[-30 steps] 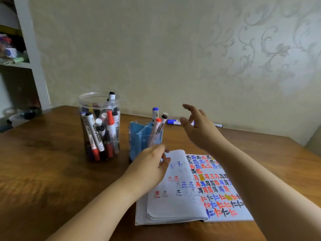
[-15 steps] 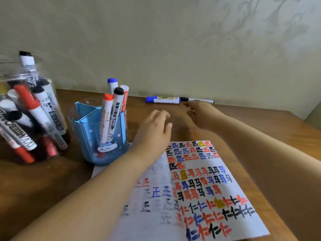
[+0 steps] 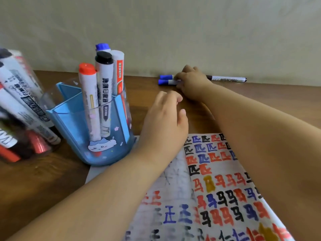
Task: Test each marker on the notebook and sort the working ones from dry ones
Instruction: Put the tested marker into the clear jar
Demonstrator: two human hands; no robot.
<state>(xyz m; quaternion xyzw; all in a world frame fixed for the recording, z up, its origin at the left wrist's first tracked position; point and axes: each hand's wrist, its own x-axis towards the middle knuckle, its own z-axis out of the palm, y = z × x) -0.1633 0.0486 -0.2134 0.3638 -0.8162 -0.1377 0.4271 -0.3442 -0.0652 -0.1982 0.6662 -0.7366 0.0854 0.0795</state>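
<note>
Against the wall at the table's far edge, two blue-capped markers (image 3: 166, 79) lie side by side; right hand (image 3: 192, 82) rests on their barrels, grip unclear. Left hand (image 3: 165, 119) hovers loosely curled, empty, above the notebook (image 3: 217, 188). Nearby, translucent blue plastic cup (image 3: 97, 136) holds cylindrical markers.

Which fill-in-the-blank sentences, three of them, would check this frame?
1. The right hand rests on markers with ____ caps, beside the wall.
2. The blue holder stands ____ of the notebook.
3. The left hand holds ____.

Missing words: blue; left; nothing
</note>
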